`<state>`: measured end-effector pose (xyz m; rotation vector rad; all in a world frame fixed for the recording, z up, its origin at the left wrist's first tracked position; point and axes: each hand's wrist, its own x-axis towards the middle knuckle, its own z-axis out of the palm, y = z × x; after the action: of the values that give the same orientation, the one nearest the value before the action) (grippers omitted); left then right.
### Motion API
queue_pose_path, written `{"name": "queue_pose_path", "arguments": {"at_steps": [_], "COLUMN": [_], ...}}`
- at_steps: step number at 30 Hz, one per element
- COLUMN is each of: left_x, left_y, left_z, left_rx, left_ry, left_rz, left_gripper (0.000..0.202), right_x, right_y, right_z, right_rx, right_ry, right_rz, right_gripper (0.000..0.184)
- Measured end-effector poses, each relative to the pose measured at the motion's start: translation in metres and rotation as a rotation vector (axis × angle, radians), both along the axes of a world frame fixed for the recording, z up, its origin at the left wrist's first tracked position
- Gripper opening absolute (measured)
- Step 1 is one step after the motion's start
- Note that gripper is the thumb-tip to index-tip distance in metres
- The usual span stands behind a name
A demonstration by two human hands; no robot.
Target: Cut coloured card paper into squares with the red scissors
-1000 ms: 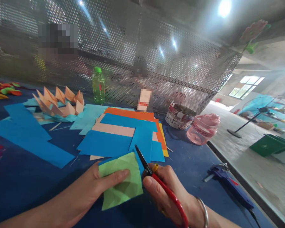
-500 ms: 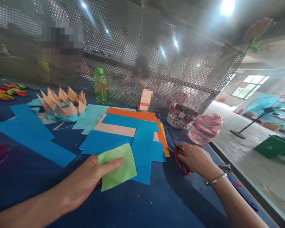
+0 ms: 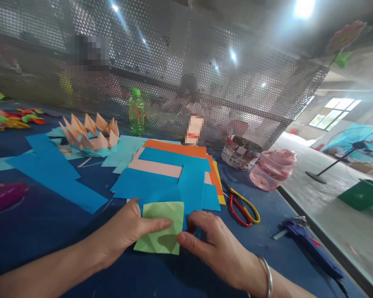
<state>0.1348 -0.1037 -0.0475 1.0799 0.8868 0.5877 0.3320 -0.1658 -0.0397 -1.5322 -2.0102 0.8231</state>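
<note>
A creased green paper square (image 3: pixel 163 225) lies low over the blue table (image 3: pixel 43 223) in front of me. My left hand (image 3: pixel 127 234) pinches its left side, thumb lying across the top. My right hand (image 3: pixel 211 244) grips its right edge with thumb and fingers. Behind it a blue paper piece (image 3: pixel 189 188) rests on a stack of blue, peach and orange sheets (image 3: pixel 170 165). Red and yellow scissors (image 3: pixel 242 205) lie flat on the table to the right, untouched.
A blue glue gun (image 3: pixel 304 242) lies near the right table edge. A pink lidded jar (image 3: pixel 272 169) and a woven bowl (image 3: pixel 240 151) stand behind the scissors. Folded peach paper shapes (image 3: pixel 90 132), a green bottle (image 3: pixel 136 111) and a perforated metal screen (image 3: pixel 205 74) are at the back.
My right hand carried the scissors to the right, laid them on the table and came back to take the green paper's right edge. My left hand kept its hold on the paper.
</note>
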Motion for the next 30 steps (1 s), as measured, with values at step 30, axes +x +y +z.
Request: {"name": "queue_pose_path", "arguments": {"at_steps": [30], "left_x": [-0.009], "left_y": [0.025], "left_z": [0.011], "left_rx": [0.103], "left_ry": [0.064], "left_rz": [0.264], "left_gripper": [0.031], "right_x": [0.011], "right_y": [0.016], "right_z": [-0.014], "right_rx": [0.011], "right_ry": [0.146], "right_rz": [-0.199], "right_gripper": [0.018]}}
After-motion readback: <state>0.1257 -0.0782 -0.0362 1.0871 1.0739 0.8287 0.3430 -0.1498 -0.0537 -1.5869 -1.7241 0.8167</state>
